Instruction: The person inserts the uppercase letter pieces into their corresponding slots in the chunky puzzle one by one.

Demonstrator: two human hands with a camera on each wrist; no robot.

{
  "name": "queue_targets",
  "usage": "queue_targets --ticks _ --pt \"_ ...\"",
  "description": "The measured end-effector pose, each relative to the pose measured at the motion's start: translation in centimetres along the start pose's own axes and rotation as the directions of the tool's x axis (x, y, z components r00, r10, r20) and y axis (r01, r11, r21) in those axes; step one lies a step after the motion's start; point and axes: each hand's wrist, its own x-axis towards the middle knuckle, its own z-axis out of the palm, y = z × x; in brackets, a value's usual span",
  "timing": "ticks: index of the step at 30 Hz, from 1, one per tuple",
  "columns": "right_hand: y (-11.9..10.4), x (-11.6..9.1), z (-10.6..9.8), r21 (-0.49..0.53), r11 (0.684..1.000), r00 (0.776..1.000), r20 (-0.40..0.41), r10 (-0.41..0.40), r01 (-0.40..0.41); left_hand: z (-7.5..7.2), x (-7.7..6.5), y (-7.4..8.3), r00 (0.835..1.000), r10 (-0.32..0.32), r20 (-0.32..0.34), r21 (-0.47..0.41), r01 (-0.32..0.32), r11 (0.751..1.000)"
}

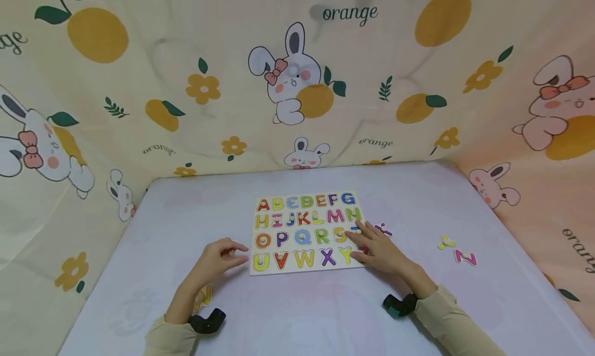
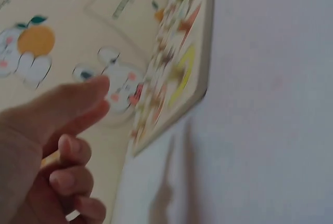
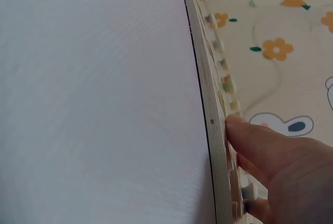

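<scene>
A wooden alphabet puzzle board (image 1: 293, 246) lies on the table, filled with colourful knobbed letters. My right hand (image 1: 378, 250) spreads over the board's right edge, its fingers around a small blue piece (image 1: 356, 230) and part of a red one (image 1: 363, 249). In the right wrist view the thumb (image 3: 255, 135) touches the board's surface near the edge; no letter shows pinched in it. My left hand (image 1: 220, 258) hovers just off the board's left edge, fingers loosely bent and holding nothing. In the left wrist view its fingertips are apart from the board (image 2: 179, 112).
A purple letter piece (image 1: 383, 229) lies just beyond my right hand. Farther right are a yellow Y-shaped piece (image 1: 446, 242) and a pink letter piece (image 1: 466, 257). A yellow piece (image 1: 203, 296) sits by my left wrist. A patterned curtain (image 1: 209, 123) stands behind the table.
</scene>
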Motion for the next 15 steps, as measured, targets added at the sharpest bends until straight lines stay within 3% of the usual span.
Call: queue_targets --ticks 5,10,15 --pt "0.0 -0.1 0.0 -0.006 1.000 1.000 0.006 0.003 -0.003 -2.1 -1.4 -1.2 0.999 -0.031 0.034 -0.067 0.034 0.997" --pt "0.0 -0.2 -0.1 -0.012 1.000 1.000 -0.001 0.010 -0.010 -4.0 -2.4 -2.1 0.998 -0.024 0.062 -0.095 0.030 0.995" --pt "0.1 -0.2 -0.1 -0.015 1.000 1.000 -0.001 0.012 -0.012 -5.4 -3.5 -3.4 0.998 -0.037 0.050 -0.100 0.042 0.994"
